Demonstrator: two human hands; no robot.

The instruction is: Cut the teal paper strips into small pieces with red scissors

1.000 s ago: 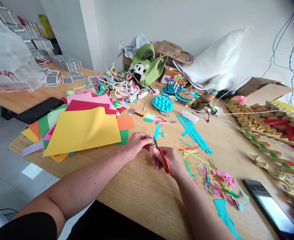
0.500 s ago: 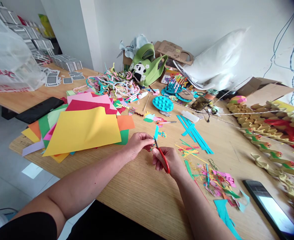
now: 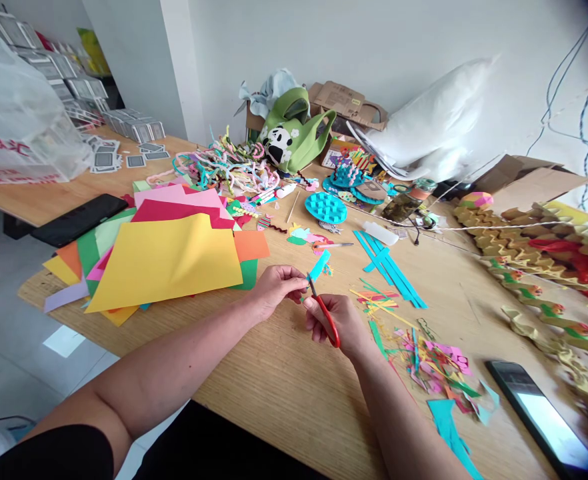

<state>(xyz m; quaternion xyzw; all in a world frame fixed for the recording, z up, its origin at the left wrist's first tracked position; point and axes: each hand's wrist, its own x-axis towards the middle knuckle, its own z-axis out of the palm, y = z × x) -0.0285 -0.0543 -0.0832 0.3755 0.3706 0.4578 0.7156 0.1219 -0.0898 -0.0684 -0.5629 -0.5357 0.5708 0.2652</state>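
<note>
Red-handled scissors [image 3: 330, 323] are held in my right hand [image 3: 338, 322], its fingers wrapped round the handles. Their blades point up and away, at the lower end of a small blue paper strip [image 3: 320, 265]. My left hand [image 3: 281, 288] pinches that lower end between thumb and fingers, just left of the blades. The strip leans up to the right over tiny blue paper bits [image 3: 328, 269] on the table. Several long blue strips [image 3: 391, 270] lie beyond my right hand, and thin colourful scraps [image 3: 437, 367] are to its right.
Stacked coloured paper [image 3: 174, 263] lies at the left, with a dark phone [image 3: 81, 219] behind it. A lit phone [image 3: 541, 413] is at the lower right. A blue round plate [image 3: 326, 208], a green panda bag [image 3: 297, 137] and a glass jar [image 3: 407, 201] stand farther back.
The small blue strip has tilted over to the right; before, it stood more upright. Both hands and the scissors have stayed in nearly the same place.
</note>
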